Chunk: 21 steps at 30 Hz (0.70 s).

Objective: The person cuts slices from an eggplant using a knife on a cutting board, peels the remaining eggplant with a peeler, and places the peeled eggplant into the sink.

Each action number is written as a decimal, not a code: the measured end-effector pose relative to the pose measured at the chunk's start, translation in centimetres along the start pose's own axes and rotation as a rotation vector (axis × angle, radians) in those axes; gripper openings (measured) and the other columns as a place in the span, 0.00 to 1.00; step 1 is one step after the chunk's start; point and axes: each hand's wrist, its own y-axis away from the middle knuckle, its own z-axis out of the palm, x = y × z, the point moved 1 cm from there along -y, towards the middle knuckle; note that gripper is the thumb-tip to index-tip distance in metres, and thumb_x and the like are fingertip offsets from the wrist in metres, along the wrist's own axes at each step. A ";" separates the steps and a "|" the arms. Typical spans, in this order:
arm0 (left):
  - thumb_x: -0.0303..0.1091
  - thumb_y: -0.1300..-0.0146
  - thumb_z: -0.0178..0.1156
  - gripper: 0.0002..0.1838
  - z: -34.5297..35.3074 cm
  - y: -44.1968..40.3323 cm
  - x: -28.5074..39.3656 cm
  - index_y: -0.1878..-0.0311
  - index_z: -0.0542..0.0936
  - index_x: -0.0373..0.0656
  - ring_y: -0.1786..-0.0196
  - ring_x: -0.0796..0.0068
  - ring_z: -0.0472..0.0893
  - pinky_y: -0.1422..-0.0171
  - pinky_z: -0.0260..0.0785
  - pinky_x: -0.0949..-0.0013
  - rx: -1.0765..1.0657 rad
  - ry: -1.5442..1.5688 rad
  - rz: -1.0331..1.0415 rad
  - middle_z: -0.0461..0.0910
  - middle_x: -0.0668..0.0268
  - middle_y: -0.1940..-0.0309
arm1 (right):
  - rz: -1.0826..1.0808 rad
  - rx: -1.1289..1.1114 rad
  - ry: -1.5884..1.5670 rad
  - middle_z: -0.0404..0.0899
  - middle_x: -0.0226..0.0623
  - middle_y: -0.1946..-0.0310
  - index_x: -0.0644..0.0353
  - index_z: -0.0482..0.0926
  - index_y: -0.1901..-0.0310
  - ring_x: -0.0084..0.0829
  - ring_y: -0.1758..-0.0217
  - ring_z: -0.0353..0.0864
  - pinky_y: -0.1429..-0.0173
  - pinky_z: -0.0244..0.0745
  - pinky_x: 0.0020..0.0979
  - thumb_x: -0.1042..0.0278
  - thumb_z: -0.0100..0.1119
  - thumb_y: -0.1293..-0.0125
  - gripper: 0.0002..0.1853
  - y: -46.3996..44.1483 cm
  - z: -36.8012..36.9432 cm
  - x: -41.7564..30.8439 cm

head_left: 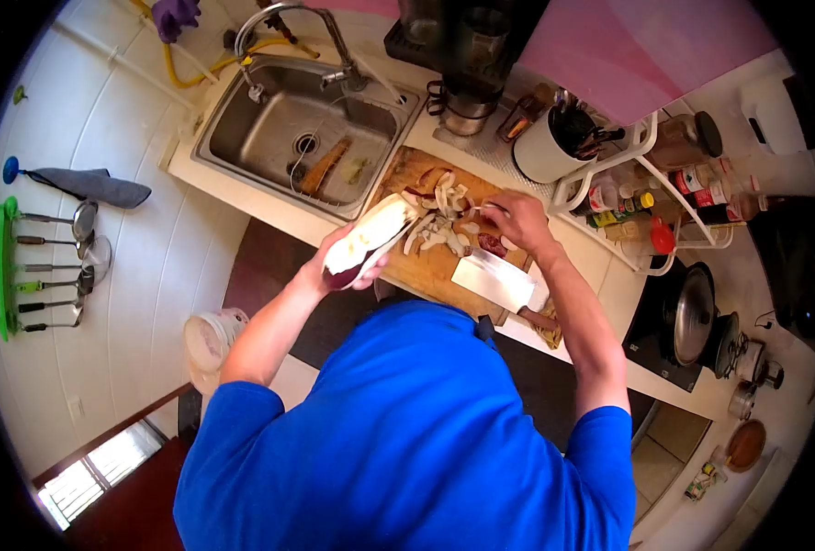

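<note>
My left hand (346, 264) is wrapped around a long, pale, oblong thing (375, 227) with dark purple-red at its near end. Its exact kind is unclear. It is raised over the near left edge of a wooden cutting board (407, 275). Over the board's right part, my right hand (517, 220) has its fingers pinched together, and what they hold is too small to make out. Pale, curved slices (439, 225), some with reddish-purple skin, lie scattered on the board. Below my right hand, a cleaver (494, 280) with a wooden handle lies at the board's right side.
A steel sink (214, 138) with a curved faucet (311, 14) is left of the board; a long brownish piece (325, 167) lies in it. At right stand a white utensil holder (538, 151), a bottle rack (641, 262) and a lidded pan (692, 312). Ladles (84, 220) hang on the left wall.
</note>
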 end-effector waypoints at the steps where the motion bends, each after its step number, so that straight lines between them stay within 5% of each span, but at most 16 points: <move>1: 0.63 0.27 0.52 0.37 0.0 -0.3 1.1 0.25 0.67 0.46 0.59 0.60 0.79 0.63 0.75 0.64 -0.007 -0.013 -0.007 0.77 0.50 0.50 | 0.089 -0.017 0.084 0.86 0.45 0.62 0.60 0.87 0.55 0.51 0.59 0.85 0.53 0.79 0.42 0.57 0.66 0.32 0.15 0.0 -0.8 1.0; 6: 0.65 0.26 0.49 0.37 -0.9 0.4 1.0 0.26 0.68 0.47 0.59 0.61 0.79 0.63 0.75 0.62 0.236 -0.082 0.020 0.78 0.51 0.51 | 0.249 -0.043 0.063 0.86 0.44 0.59 0.57 0.88 0.55 0.49 0.57 0.86 0.53 0.80 0.42 0.56 0.64 0.31 0.14 0.4 -1.5 -0.7; 9: 0.65 0.26 0.49 0.37 -1.1 -0.3 0.5 0.26 0.68 0.48 0.59 0.60 0.80 0.63 0.75 0.62 0.244 -0.051 0.011 0.78 0.52 0.51 | 0.103 0.038 0.072 0.85 0.45 0.61 0.58 0.87 0.52 0.49 0.60 0.85 0.55 0.79 0.41 0.57 0.64 0.31 0.14 -0.3 -1.1 -4.4; 14: 0.64 0.27 0.52 0.37 -0.8 -0.9 -0.1 0.27 0.70 0.44 0.56 0.58 0.81 0.62 0.78 0.62 0.206 -0.042 -0.008 0.80 0.50 0.51 | 0.158 0.033 -0.074 0.84 0.44 0.64 0.61 0.86 0.55 0.47 0.62 0.85 0.57 0.79 0.41 0.59 0.67 0.33 0.14 -0.2 0.2 -8.2; 17: 0.64 0.28 0.53 0.37 -0.4 -1.1 -0.4 0.28 0.70 0.43 0.56 0.59 0.81 0.61 0.78 0.62 0.190 -0.072 -0.033 0.79 0.51 0.51 | -0.013 0.097 -0.054 0.84 0.45 0.65 0.61 0.86 0.55 0.46 0.63 0.83 0.58 0.77 0.41 0.60 0.69 0.33 0.13 -0.1 1.4 -9.0; 21: 0.63 0.29 0.55 0.38 -1.5 -0.5 -1.5 0.27 0.68 0.45 0.58 0.59 0.80 0.63 0.77 0.62 0.163 -0.076 -0.003 0.77 0.51 0.51 | 0.034 0.097 -0.170 0.84 0.45 0.64 0.61 0.86 0.54 0.48 0.59 0.85 0.55 0.78 0.41 0.59 0.66 0.32 0.14 0.6 2.5 -5.6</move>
